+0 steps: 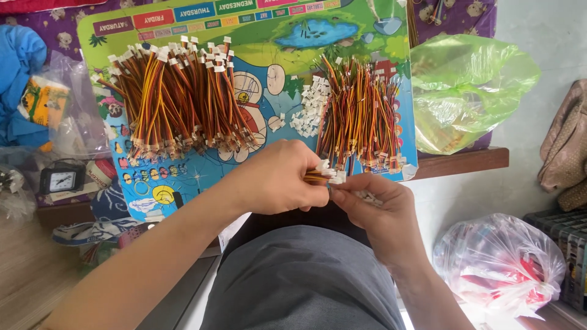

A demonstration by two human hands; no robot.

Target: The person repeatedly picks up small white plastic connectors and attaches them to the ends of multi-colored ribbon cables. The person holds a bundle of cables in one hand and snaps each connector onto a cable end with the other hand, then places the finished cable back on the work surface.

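Wires in red, yellow and black, gathered into a short bundle [317, 177], lie pinched in the left hand [278, 178], whose fingers are curled closed around them just above the person's lap. The bundle's long axis runs roughly level across the view, left to right, and its free end points toward the right hand [373, 205], with a small white connector [335, 176] at that tip. The right hand meets it there, thumb and forefinger closed on the connector end, the other fingers loosely bent; a few small white pieces seem to rest in its palm, though they are too small to make out. Behind the hands a colourful cartoon board [257, 36] lies flat and carries two heaps of finished leads: a large heap [177, 98] on the left, its wires fanned with their axes running away from the person, and a narrower heap [361, 113] on the right, standing nearly straight up the picture. Between the heaps sits a scatter of loose white connectors [310, 110]. At the board's right edge a green plastic bag [468, 85] slumps, with what look like more wires showing faintly through it. Lower right, a clear plastic bag [501, 263] holds red and white contents I cannot identify. A small clock [62, 179] stands to the far left.
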